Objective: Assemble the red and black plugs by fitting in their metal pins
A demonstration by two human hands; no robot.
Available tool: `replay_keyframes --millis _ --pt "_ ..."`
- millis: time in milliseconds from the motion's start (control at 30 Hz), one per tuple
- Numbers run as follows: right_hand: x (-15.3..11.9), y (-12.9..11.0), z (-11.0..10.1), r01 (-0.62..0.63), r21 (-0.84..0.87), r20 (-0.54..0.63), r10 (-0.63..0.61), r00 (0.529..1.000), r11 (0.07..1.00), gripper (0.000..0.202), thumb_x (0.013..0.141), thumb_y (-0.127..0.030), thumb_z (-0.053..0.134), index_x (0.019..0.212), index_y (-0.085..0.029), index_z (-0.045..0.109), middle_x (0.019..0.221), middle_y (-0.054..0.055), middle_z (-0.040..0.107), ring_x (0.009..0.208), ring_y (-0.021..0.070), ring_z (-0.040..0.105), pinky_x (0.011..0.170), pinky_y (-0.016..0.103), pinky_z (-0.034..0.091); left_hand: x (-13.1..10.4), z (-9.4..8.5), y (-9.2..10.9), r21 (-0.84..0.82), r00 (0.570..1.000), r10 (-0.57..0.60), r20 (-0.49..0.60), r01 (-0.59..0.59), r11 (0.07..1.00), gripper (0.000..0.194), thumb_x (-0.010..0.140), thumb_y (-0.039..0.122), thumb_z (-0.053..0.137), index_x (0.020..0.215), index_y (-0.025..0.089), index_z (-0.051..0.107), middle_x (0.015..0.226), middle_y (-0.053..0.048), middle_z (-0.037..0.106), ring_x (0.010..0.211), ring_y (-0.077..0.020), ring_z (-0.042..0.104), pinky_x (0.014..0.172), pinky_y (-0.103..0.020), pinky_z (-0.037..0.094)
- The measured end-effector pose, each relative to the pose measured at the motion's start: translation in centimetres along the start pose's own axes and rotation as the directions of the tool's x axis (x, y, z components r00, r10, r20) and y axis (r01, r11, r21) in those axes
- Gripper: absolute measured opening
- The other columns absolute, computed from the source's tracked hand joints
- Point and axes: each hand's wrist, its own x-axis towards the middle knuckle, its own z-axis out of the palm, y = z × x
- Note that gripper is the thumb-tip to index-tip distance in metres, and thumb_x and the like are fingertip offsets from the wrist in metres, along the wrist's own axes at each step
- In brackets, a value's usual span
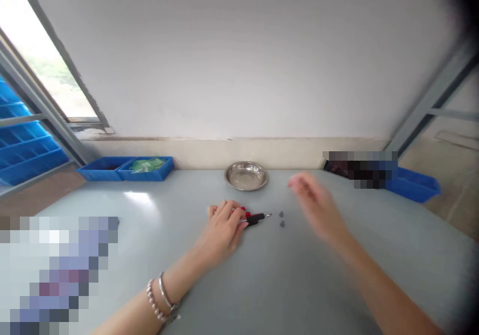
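My left hand rests on the table with its fingers curled over a small bunch of pens. Black barrels and a silver tip stick out to the right of the fingers, and red parts show behind them. Two small dark grey pieces lie just beyond the tip. Farther right, my right hand is raised over the table and blurred by motion. Its fingers look bent, but whether anything is between them cannot be made out.
A round steel dish stands near the wall. Blue bins sit at the back left, one with a green plastic bag. Another blue bin is at the back right, beside a blurred-out dark item. A pixelated patch covers the near left.
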Motion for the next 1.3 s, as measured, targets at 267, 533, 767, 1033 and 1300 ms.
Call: replay_keyframes --millis 267,533,767,1033,1300 --pt "-1.0 2.1 4.7 -0.012 0.062 0.323 -0.009 0.946 0.998 0.036 0.088 -0.043 0.03 0.062 -0.019 0.037 0.059 -0.002 0.041 0.057 0.0124 0.04 0.053 0.023 0.03 0.1 0.0 -0.1 0.023 0.997 -0.011 -0.076 0.012 1.0 0.016 0.088 0.021 0.034 0.088 0.016 0.05 0.092 -0.007 0.052 0.081 -0.0191 0.044 0.068 -0.034 0.028" --pt "-0.7 1.7 4.2 -0.167 0.265 0.447 0.032 0.894 0.95 0.035 0.086 -0.044 0.034 0.064 -0.018 0.041 0.056 -0.004 0.03 0.053 0.0095 0.03 0.049 0.021 0.025 -0.1 0.0 0.0 0.038 0.992 0.041 -0.122 -0.036 0.999 0.019 0.088 0.023 0.034 0.089 0.018 0.052 0.096 -0.008 0.054 0.081 -0.0192 0.044 0.069 -0.034 0.027" --pt "-0.8 1.5 3.7 -0.269 0.35 0.462 0.084 0.883 0.897 0.04 0.085 -0.048 0.035 0.059 -0.018 0.04 0.056 -0.004 0.03 0.053 0.0101 0.03 0.051 0.022 0.024 -0.1 -0.1 0.0 0.055 0.989 0.038 -0.14 -0.03 0.998 0.016 0.086 0.028 0.041 0.09 0.019 0.053 0.095 -0.006 0.054 0.083 -0.0192 0.044 0.071 -0.034 0.027" --pt "-1.1 2.0 4.5 -0.195 0.382 0.429 0.014 0.903 0.903 0.043 0.085 -0.052 0.032 0.059 -0.018 0.036 0.057 -0.004 0.029 0.053 0.01 0.029 0.05 0.022 0.024 -0.1 -0.5 0.2 -0.035 0.992 0.011 -0.127 -0.016 0.999 0.021 0.088 0.024 0.034 0.078 0.019 0.052 0.073 -0.002 0.057 0.07 -0.0162 0.042 0.069 -0.034 0.025" --pt "-1.3 1.6 4.4 -0.005 0.286 0.322 -0.091 0.942 0.958 0.04 0.087 -0.048 0.029 0.059 -0.019 0.031 0.058 -0.002 0.031 0.056 0.0115 0.032 0.051 0.023 0.028 0.0 -0.5 0.3 -0.206 0.995 -0.076 -0.07 0.06 0.977 0.03 0.091 0.028 0.026 0.075 0.019 0.05 0.067 0.0 0.054 0.068 -0.0153 0.044 0.066 -0.033 0.026"
